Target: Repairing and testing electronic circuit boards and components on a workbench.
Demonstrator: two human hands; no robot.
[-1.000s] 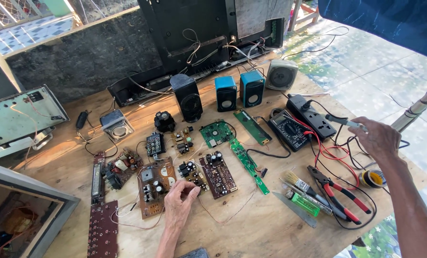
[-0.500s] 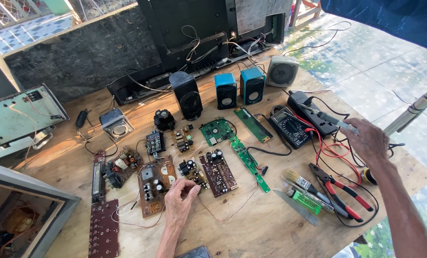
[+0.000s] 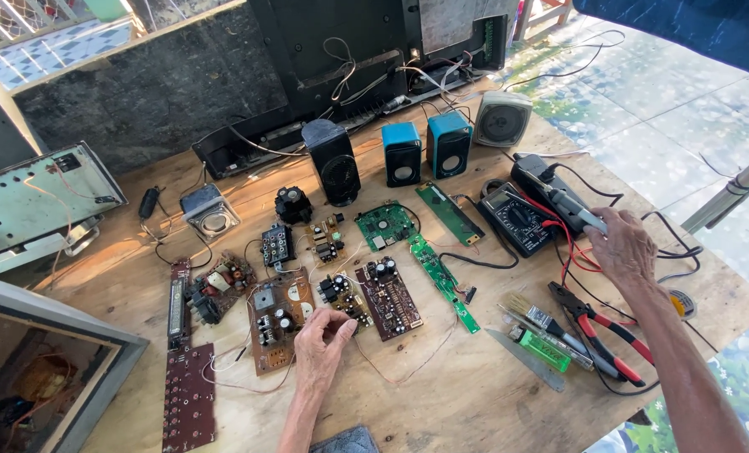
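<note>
My left hand [image 3: 322, 344] rests on the wooden table [image 3: 442, 394], its fingertips touching a small brown circuit board [image 3: 341, 300] with black parts. A larger brown board [image 3: 274, 325] lies just left of it and a dark red board [image 3: 389, 298] just right. My right hand [image 3: 622, 247] is closed around the metal tip end of a soldering tool [image 3: 566, 201] near the black multimeter [image 3: 519, 216]. Red and black wires [image 3: 580, 260] lie under that hand.
Red-handled pliers [image 3: 603, 331], a brush [image 3: 535, 314], a green lighter [image 3: 544, 347] and a metal blade [image 3: 525, 359] lie at the right. Two blue speakers [image 3: 425, 149], a black speaker [image 3: 332, 161] and a grey speaker [image 3: 502, 119] stand at the back. Long green boards [image 3: 442, 273] lie mid-table.
My right hand has moved left across the red and black wires toward the multimeter and closed on the soldering tool. My left hand stays on the small board.
</note>
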